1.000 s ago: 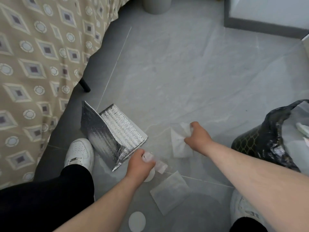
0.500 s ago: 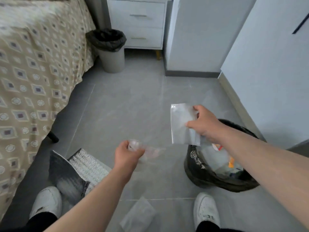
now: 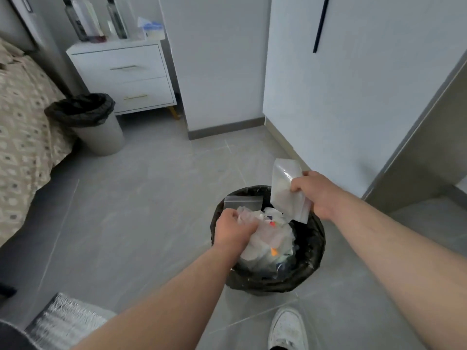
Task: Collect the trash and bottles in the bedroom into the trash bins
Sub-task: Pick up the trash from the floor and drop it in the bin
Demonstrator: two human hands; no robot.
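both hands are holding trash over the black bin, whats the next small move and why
Probably open both hands. The left hand grips crumpled clear plastic and the right hand pinches a flat white plastic pouch, both above the opening of the round black-lined trash bin, so releasing should drop them in.

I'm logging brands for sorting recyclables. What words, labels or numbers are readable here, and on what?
None can be read.
Dark bottles on the nightstand: labels too blurred.
Blue-and-white box beside them: print too blurred.
Wrappers in the black-lined bin: red and orange patches, no letters legible.
Clear bag in the right hand: no print visible.
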